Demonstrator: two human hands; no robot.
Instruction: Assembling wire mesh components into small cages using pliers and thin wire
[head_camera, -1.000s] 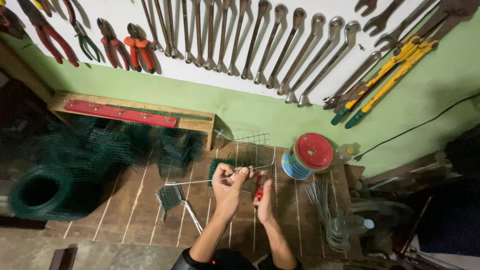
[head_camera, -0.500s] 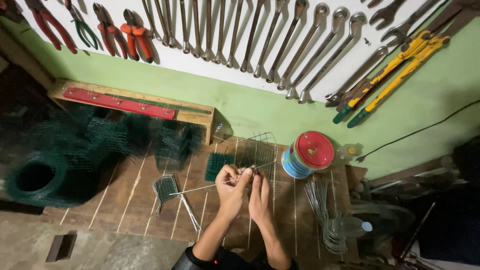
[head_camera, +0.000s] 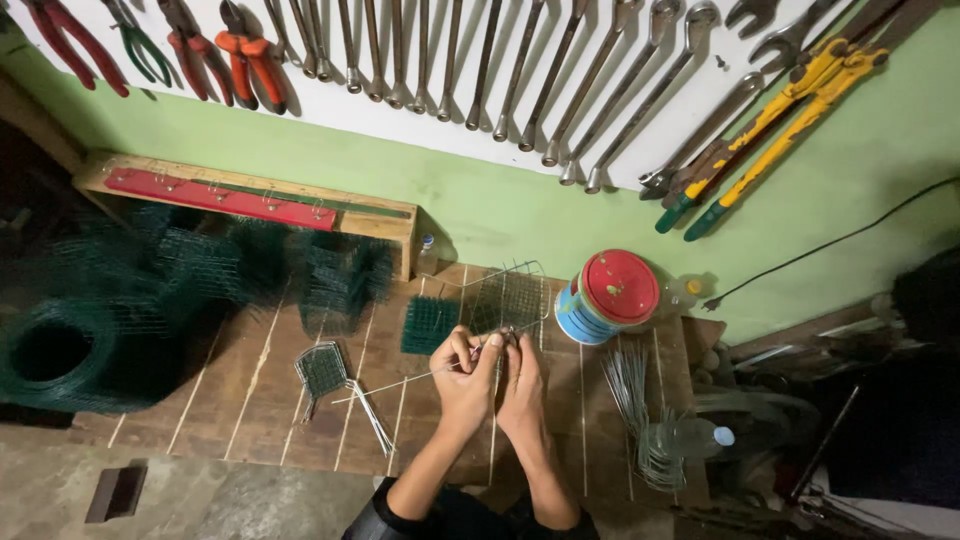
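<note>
Left hand (head_camera: 465, 375) and right hand (head_camera: 522, 385) meet over the wooden bench (head_camera: 260, 410), each grip pinching a thin wire (head_camera: 400, 380) at the edge of a mesh panel (head_camera: 505, 298), steadying it for close finger work. A red-lidded tin (head_camera: 608, 295) stands just beside.

One view only, from a camera worn on the person's head. It looks steeply down onto the wooden tabletop (head_camera: 250, 400) from fairly high above and tips forward to the green wall (head_camera: 500, 215) beyond its far edge. Both forearms enter from the bottom edge. The tabletop's left and right edges lie within the frame.
</note>
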